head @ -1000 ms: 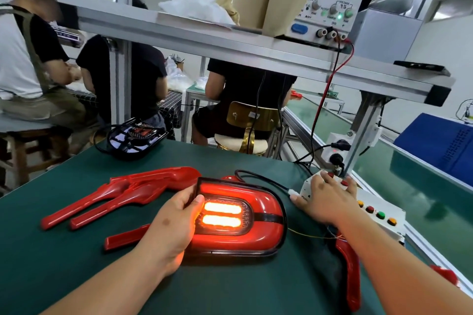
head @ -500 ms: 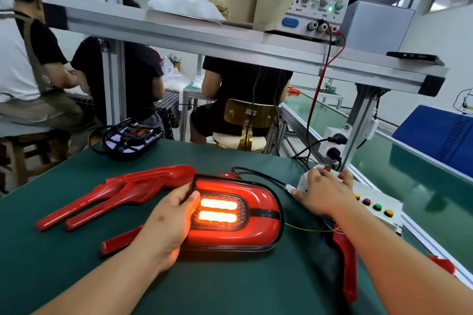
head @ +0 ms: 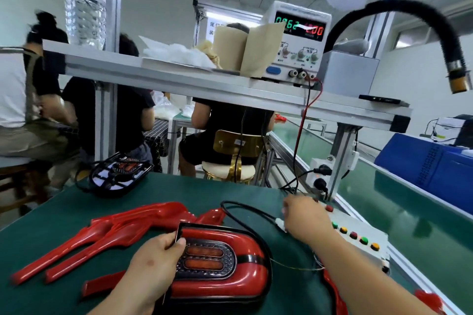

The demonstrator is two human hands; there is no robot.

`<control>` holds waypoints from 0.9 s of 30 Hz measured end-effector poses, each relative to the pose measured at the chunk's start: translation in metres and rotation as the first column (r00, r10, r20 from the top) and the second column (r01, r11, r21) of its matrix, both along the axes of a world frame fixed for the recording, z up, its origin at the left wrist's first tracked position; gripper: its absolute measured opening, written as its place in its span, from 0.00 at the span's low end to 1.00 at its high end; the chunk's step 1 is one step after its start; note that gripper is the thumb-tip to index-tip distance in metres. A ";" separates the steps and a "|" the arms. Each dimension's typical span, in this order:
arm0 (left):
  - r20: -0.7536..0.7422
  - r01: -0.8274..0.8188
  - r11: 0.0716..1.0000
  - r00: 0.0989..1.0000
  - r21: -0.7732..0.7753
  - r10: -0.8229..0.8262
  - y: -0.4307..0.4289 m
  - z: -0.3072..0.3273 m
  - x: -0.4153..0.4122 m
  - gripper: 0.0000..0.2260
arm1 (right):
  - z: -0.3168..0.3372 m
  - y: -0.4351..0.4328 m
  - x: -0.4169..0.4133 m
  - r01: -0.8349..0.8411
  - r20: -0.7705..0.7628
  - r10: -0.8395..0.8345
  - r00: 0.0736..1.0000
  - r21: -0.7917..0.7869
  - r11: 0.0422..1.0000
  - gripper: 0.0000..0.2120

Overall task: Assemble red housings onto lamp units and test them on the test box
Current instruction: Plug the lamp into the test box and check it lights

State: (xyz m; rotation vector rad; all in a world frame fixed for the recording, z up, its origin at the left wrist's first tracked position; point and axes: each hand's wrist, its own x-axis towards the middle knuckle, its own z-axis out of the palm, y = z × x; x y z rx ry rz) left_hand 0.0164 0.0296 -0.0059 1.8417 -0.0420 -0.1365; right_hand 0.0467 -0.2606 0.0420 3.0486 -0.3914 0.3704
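Green bench (head: pixel 192 189): lamp unit (head: pixel 238 271) dark now, left hand (head: pixel 151 266) gripping; right hand (head: pixel 304 220) touches test box (head: pixel 363 233).

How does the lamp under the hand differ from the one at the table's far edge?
The near lamp wears a red housing; the far lamp is black-framed, without one. The left hand holds the near lamp; the far lamp lies untouched. Both are unlit.

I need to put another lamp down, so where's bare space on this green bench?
Bare green mat lies between the black lamp unit and the loose red plastic housings, and at the near left corner. Around the assembled red lamp it's crowded.
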 end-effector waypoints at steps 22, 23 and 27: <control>0.326 -0.187 0.616 0.938 0.765 -0.120 0.018 0.032 -0.010 0.26 | -0.047 0.012 -0.013 -0.058 0.249 -0.071 0.966 0.477 0.877 0.06; 0.416 -0.256 0.607 0.899 0.752 -0.135 0.015 0.038 -0.011 0.24 | -0.046 0.011 -0.016 -0.100 0.285 -0.056 0.957 0.502 0.859 0.07; 0.643 -0.273 0.714 0.700 0.644 -0.312 -0.033 0.063 0.004 0.18 | -0.041 0.009 -0.026 -0.277 0.439 0.068 0.896 0.431 0.859 0.06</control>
